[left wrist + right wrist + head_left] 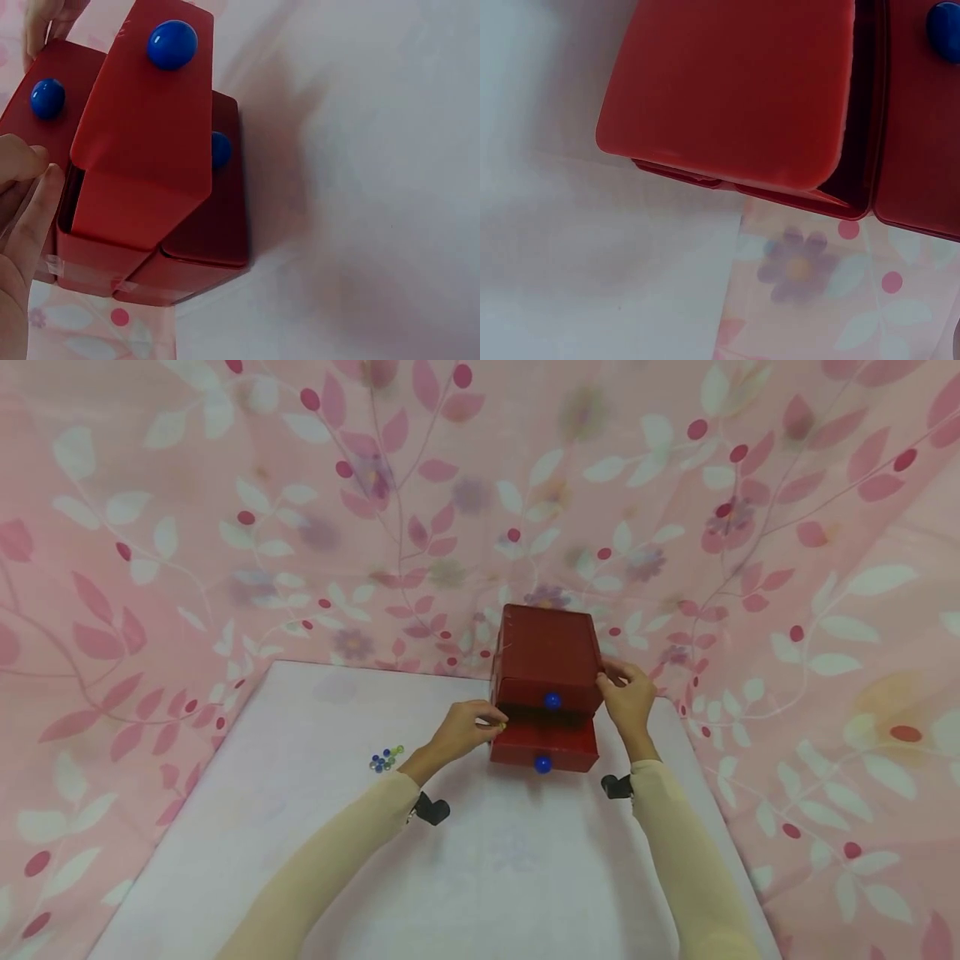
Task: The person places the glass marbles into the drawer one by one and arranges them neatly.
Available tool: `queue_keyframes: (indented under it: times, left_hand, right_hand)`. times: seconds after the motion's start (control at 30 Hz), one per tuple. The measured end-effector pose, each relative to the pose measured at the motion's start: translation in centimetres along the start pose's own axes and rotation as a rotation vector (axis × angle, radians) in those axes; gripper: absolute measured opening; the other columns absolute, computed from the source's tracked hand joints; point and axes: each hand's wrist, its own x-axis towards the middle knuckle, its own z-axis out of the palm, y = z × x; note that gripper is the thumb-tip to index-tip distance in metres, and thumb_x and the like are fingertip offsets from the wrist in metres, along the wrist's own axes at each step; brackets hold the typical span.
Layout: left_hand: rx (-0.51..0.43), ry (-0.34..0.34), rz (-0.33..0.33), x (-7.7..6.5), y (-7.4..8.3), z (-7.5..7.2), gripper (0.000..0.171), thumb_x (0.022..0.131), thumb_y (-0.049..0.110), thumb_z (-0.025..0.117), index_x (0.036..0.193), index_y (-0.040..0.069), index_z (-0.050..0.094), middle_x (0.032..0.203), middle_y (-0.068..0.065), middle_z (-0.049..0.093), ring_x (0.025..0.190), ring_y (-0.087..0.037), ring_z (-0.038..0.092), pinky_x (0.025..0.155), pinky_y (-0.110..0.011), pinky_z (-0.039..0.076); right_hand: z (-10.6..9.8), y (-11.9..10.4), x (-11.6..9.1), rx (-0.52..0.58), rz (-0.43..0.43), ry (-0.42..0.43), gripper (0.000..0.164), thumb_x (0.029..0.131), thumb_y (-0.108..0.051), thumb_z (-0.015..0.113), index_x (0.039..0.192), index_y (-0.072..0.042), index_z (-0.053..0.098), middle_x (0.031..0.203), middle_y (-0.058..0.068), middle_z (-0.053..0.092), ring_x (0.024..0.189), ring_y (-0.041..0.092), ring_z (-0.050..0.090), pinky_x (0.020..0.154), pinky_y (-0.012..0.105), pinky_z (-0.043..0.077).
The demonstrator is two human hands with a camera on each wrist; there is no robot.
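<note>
A red chest of drawers (pixel 551 643) with blue ball knobs stands at the back of the table. Its middle drawer (pixel 146 127) is pulled out, below a closed upper drawer. My left hand (pixel 468 727) is at the open drawer's left edge, thumb and forefinger pinching a small yellowish-green marble (pixel 503 726). Those fingertips meet beside the drawer in the left wrist view, where the marble is hidden. With its fingers against the chest's right side near the top front corner, my right hand (pixel 628 697) touches the chest.
Several blue, green and clear marbles (pixel 384 762) lie on the white-covered table (pixel 480 877), left of the chest. A pink floral cloth (pixel 420 527) hangs behind and at both sides. A lower drawer knob (pixel 220 150) shows under the pulled-out drawer.
</note>
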Motion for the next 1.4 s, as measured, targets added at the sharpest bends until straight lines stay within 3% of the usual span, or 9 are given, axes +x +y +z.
queue_keyframes:
  times: [0.17, 0.3, 0.6, 0.83, 1.03, 1.4]
  left_hand:
    - [0.001, -0.049, 0.007, 0.5, 0.2, 0.8, 0.015, 0.085, 0.002, 0.073, 0.099, 0.006, 0.075, 0.096, -0.001, 0.07, 0.088, -0.012, 0.065, 0.077, -0.02, 0.056]
    - [0.036, -0.084, 0.038, 1.0, 0.1, 1.5, 0.015, 0.085, 0.001, 0.072, 0.1, 0.006, 0.076, 0.095, 0.0, 0.069, 0.088, -0.011, 0.064, 0.078, -0.019, 0.055]
    - [0.151, -0.129, 0.072, 1.2, -0.2, 2.1, 0.016, 0.085, 0.003, 0.073, 0.101, 0.005, 0.075, 0.096, -0.001, 0.069, 0.088, -0.012, 0.064, 0.078, -0.017, 0.054]
    - [0.211, -0.171, 0.112, 2.3, -0.3, 2.6, 0.016, 0.084, 0.005, 0.075, 0.1, 0.006, 0.076, 0.097, -0.001, 0.071, 0.088, -0.012, 0.065, 0.076, -0.017, 0.054]
    - [0.273, -0.241, 0.091, 2.9, -0.5, 3.1, 0.016, 0.086, 0.007, 0.073, 0.102, 0.009, 0.077, 0.098, -0.001, 0.072, 0.091, -0.012, 0.065, 0.079, -0.017, 0.053]
    - [0.372, -0.392, 0.152, 4.4, -0.3, 3.1, 0.016, 0.086, 0.005, 0.072, 0.101, 0.01, 0.077, 0.099, -0.001, 0.073, 0.093, -0.012, 0.066, 0.084, -0.019, 0.052]
  right_hand:
    - [-0.7, -2.2, -0.8, 0.023, -0.003, -0.007, 0.023, 0.079, 0.014, 0.068, 0.101, 0.015, 0.069, 0.098, 0.032, 0.064, 0.094, 0.047, 0.064, 0.086, 0.05, 0.053]
    - [-1.0, -3.1, -1.3, 0.0, 0.013, 0.015, 0.022, 0.079, 0.014, 0.067, 0.101, 0.016, 0.069, 0.098, 0.032, 0.064, 0.094, 0.047, 0.064, 0.085, 0.048, 0.054]
    - [-0.4, -3.0, -1.5, 0.01, -0.003, -0.003, 0.022, 0.078, 0.014, 0.067, 0.1, 0.016, 0.069, 0.098, 0.033, 0.064, 0.094, 0.048, 0.064, 0.084, 0.047, 0.055]
    - [-0.3, -3.0, -1.0, 0.028, -0.008, -0.007, 0.022, 0.078, 0.014, 0.067, 0.1, 0.015, 0.069, 0.098, 0.032, 0.065, 0.094, 0.047, 0.065, 0.084, 0.047, 0.055]
    - [-0.2, -3.1, -0.9, 0.034, -0.003, -0.026, 0.023, 0.078, 0.015, 0.067, 0.101, 0.016, 0.069, 0.098, 0.034, 0.064, 0.095, 0.048, 0.064, 0.085, 0.049, 0.054]
    - [-0.1, -3.4, -0.5, 0.022, -0.004, -0.029, 0.023, 0.078, 0.015, 0.067, 0.101, 0.017, 0.068, 0.098, 0.034, 0.064, 0.095, 0.049, 0.064, 0.085, 0.048, 0.054]
